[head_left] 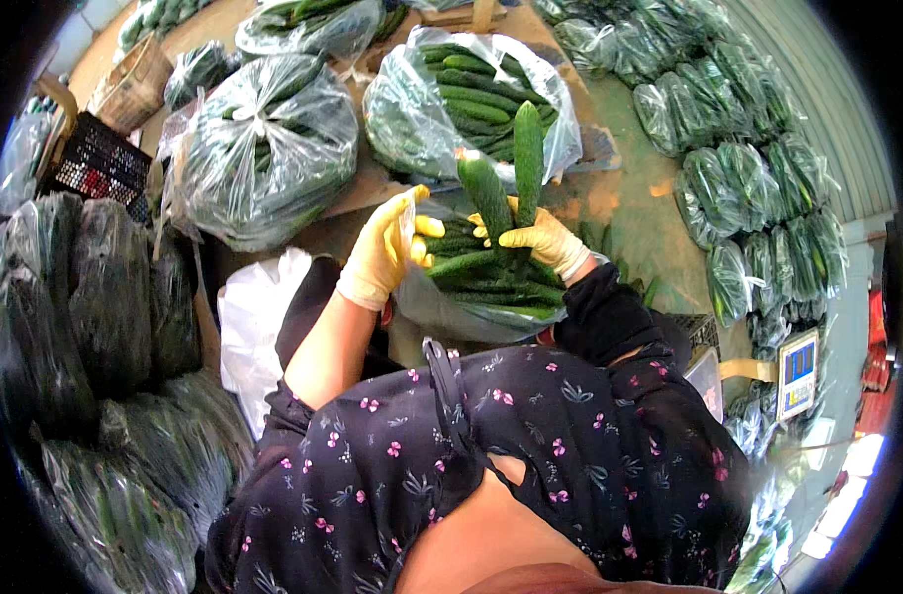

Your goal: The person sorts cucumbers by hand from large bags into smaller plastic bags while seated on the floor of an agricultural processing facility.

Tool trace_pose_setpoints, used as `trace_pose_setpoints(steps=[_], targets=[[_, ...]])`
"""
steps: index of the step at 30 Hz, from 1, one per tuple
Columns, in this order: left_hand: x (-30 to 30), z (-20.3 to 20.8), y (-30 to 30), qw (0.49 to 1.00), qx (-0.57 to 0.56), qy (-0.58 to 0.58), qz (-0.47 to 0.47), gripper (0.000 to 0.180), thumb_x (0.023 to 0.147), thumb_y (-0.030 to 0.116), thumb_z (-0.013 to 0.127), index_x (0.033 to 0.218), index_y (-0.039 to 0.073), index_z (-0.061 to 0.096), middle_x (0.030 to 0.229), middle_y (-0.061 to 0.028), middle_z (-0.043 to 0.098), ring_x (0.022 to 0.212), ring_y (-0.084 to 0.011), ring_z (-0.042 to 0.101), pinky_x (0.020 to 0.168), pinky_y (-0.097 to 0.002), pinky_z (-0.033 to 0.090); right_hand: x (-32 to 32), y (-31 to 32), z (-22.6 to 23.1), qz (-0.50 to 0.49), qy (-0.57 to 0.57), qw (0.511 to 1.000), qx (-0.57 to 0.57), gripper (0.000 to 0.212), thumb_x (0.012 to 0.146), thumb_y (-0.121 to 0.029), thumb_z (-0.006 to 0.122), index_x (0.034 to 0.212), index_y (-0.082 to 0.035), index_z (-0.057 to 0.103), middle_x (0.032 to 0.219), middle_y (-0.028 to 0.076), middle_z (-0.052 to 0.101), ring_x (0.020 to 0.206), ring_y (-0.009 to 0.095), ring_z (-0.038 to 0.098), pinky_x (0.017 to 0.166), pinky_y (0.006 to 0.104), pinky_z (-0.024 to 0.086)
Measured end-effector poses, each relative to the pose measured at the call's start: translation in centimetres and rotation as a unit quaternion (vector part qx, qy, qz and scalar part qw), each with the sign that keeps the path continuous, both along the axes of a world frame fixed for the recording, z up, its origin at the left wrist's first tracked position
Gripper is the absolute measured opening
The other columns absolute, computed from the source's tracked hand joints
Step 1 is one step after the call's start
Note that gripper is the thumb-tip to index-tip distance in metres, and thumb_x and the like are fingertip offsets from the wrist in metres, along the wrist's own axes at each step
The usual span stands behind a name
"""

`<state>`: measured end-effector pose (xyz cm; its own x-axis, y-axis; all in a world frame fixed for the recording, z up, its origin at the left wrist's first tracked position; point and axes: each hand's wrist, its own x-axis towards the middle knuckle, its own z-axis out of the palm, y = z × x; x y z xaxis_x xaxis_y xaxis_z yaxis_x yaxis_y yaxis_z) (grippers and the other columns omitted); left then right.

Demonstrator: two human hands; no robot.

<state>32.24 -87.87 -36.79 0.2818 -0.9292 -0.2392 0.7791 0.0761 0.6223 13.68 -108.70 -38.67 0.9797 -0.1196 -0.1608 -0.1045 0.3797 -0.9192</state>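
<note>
My right hand (545, 242), in a pale yellow glove, grips two green cucumbers above an open clear plastic bag (496, 319). One cucumber (483, 186) is thick and leans left; the other cucumber (528, 148) stands nearly upright. Several more cucumbers (461, 265) lie in the bag below. My left hand (380, 247), gloved the same way, is at the bag's left side with its fingers curled round the thin plastic edge. Just beyond my hands, a second open bag (402, 114) is full of cucumbers (476, 94).
A tied bag of cucumbers (263, 148) sits at the far left. Dark filled bags (105, 297) are stacked along the left, and rows of bagged cucumbers (738, 178) line the right. A scale display (797, 374) stands at right. Behind the tied bag are a black crate (100, 163) and a basket (132, 84).
</note>
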Motion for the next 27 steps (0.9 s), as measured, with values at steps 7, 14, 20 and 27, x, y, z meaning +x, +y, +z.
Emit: trace_pose_setpoints(steps=[7,14,20,27], targets=[[0.4,-0.1,-0.4,1.000,0.008,-0.001,-0.010,0.061,0.092,0.047,0.052,0.134,0.003,0.046,0.087,-0.0123,0.068,0.056,-0.0140,0.058,0.055,-0.0327,0.052,-1.8,0.6,-6.7,-0.030,0.148,0.945,-0.289,0.062,0.073,-0.007,0.076,0.130,-0.003,0.053,0.113,0.003,0.064,0.104,0.014,0.057,0.095,0.0302,0.044],[0.7,0.0,-0.4,0.999,0.040,-0.006,0.001,0.054,0.092,0.045,0.055,0.128,0.005,0.053,0.085,-0.0132,0.068,0.058,-0.0177,0.061,0.061,-0.0343,0.054,-2.4,0.6,0.8,-0.127,0.072,0.986,0.086,0.046,0.093,-0.022,0.058,0.132,0.001,0.050,0.085,0.002,0.061,0.068,0.009,0.055,0.060,0.0225,0.048],[0.2,-0.3,-0.3,0.983,0.128,-0.128,-0.007,0.048,0.090,0.045,0.059,0.120,0.007,0.057,0.089,-0.0128,0.066,0.069,-0.0197,0.063,0.067,-0.0338,0.053,-3.2,2.1,3.2,-0.094,0.003,0.980,0.176,0.053,0.093,-0.029,0.059,0.131,0.007,0.048,0.081,0.000,0.062,0.062,0.008,0.054,0.056,0.0231,0.046],[-1.2,-0.8,3.3,0.783,0.231,-0.505,0.280,0.026,0.087,0.017,0.067,0.109,0.003,0.061,0.098,-0.0056,0.064,0.086,-0.0144,0.060,0.079,-0.0270,0.049,-1.8,5.7,6.9,-0.082,0.009,0.996,-0.040,0.038,0.093,-0.020,0.053,0.122,0.005,0.054,0.078,0.007,0.062,0.061,0.012,0.056,0.059,0.0237,0.045]])
